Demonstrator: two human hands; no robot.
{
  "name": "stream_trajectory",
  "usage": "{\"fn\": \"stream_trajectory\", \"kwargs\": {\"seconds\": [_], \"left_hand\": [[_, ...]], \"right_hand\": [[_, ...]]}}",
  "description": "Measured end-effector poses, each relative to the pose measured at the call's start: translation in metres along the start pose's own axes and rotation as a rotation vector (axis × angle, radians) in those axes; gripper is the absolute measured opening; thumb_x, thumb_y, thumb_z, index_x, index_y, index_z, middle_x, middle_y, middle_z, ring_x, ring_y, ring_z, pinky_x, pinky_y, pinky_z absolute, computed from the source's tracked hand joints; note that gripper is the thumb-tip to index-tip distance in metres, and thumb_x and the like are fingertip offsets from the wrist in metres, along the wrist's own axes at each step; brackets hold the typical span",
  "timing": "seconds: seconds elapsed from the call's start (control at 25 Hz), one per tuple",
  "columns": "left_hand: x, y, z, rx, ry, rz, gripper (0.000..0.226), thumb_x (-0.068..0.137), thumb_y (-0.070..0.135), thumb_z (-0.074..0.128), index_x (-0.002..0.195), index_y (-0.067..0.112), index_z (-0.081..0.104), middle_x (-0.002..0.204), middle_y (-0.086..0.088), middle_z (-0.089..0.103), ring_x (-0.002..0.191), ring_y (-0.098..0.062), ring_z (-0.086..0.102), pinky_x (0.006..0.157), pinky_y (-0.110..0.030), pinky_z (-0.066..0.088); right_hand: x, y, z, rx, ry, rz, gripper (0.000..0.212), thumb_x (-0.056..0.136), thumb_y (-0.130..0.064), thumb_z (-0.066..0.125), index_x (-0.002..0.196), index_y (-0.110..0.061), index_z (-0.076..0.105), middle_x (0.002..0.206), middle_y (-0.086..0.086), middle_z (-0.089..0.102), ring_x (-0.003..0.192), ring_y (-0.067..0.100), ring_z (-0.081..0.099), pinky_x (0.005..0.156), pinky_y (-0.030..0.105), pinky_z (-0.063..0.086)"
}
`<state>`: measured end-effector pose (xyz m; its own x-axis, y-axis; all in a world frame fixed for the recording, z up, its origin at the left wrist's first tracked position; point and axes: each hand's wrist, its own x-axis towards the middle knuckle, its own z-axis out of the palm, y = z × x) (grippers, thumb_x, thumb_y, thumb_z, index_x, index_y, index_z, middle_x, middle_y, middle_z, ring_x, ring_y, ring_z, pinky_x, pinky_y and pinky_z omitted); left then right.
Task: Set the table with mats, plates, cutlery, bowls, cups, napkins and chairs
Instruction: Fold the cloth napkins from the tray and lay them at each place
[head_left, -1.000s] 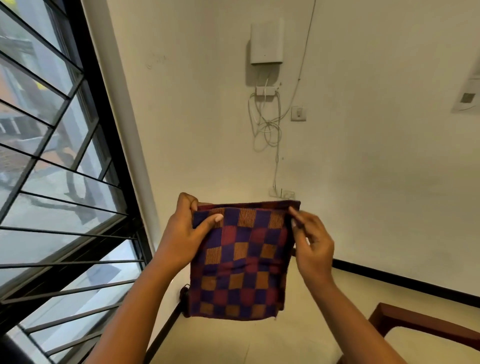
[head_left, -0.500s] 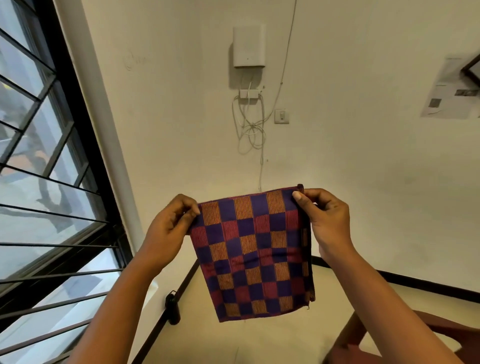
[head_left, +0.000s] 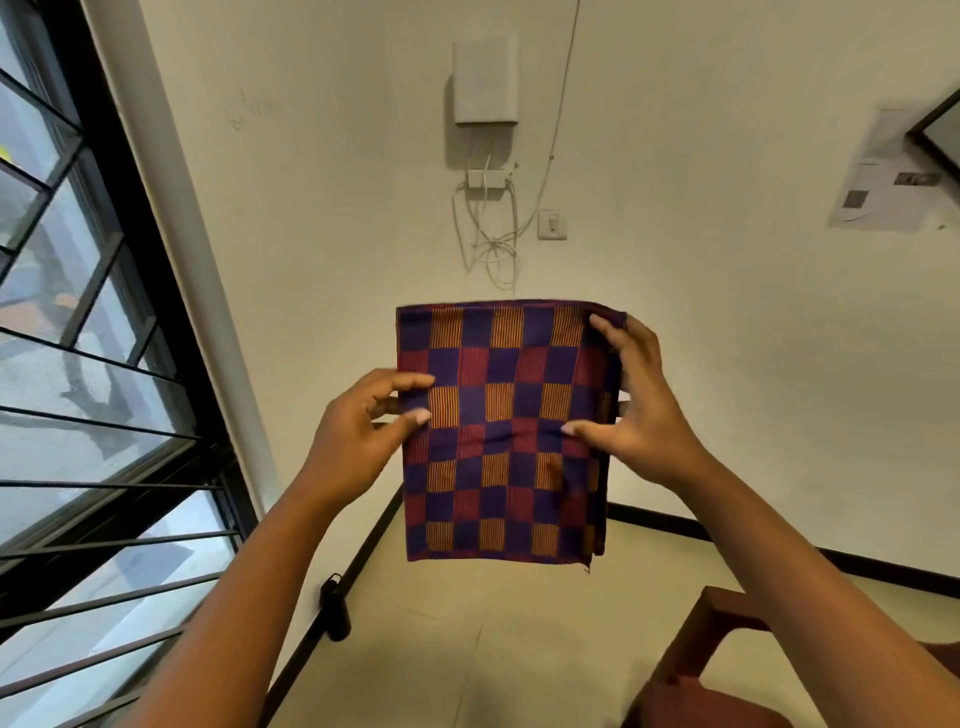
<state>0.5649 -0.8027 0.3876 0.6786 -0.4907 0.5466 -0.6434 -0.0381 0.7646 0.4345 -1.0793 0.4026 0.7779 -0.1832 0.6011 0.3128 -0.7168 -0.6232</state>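
A folded checkered napkin in purple, red and orange hangs upright in the air in front of me. My left hand pinches its left edge about halfway down, thumb on the front. My right hand grips the right edge, fingers reaching up to the top right corner and thumb pressed on the front. The cloth creases between my two thumbs. No table shows in view.
A dark wooden chair stands at the lower right. A barred window fills the left side. On the wall hang a white box with loose cables and a paper sheet. A small black object sits by the skirting.
Both hands slid down from the napkin's top corners to its side edges. The napkin now sits higher and straighter in view.
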Motion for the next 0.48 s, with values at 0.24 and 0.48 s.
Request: {"fn": "stream_trajectory", "kwargs": {"seconds": [0.24,0.48], "left_hand": [[0.011,0.008,0.005,0.049,-0.093,0.038,0.081,0.078,0.007,0.077,0.140,0.032,0.031,0.130,0.030,0.031,0.123,-0.017,0.049,0.079,-0.025,0.059],[0.015,0.002,0.006,-0.220,0.183,0.068,0.091,0.074,0.000,0.079,0.131,0.048,0.027,0.099,0.007,0.066,0.093,-0.020,0.066,0.080,-0.038,0.056]], "right_hand": [[0.003,0.004,0.005,-0.317,0.154,-0.279,0.107,0.079,0.003,0.075,0.151,-0.033,0.005,0.159,-0.017,-0.009,0.141,-0.012,0.010,0.076,0.000,0.047],[0.011,0.007,0.003,0.131,0.416,-0.240,0.071,0.076,-0.001,0.079,0.132,-0.017,0.039,0.104,0.009,0.067,0.089,0.015,0.067,0.080,0.027,0.054]]}}
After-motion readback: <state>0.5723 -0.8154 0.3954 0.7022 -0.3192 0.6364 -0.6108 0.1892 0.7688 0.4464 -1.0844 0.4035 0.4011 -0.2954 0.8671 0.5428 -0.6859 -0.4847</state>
